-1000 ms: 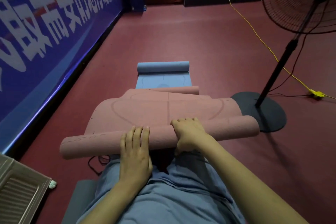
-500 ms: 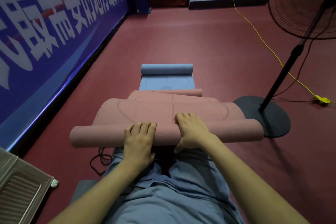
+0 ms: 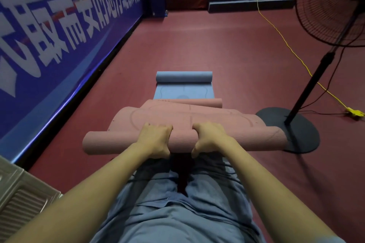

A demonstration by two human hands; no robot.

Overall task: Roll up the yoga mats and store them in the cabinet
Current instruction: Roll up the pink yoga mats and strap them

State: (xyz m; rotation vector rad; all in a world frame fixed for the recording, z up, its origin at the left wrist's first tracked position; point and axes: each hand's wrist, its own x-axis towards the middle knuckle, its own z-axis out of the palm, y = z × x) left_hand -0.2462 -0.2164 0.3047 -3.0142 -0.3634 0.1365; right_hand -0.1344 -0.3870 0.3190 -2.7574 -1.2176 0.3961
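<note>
Pink mat (image 3: 237, 140) roll now clasped by both hands (image 3: 156, 140) (image 3: 210, 138), left fingers newly curled over.

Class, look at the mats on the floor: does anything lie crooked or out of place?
Yes. The pink mat lies bunched and uneven, its far end curled onto the blue mat. The roll that both hands hold also reaches over the fan base.
</note>
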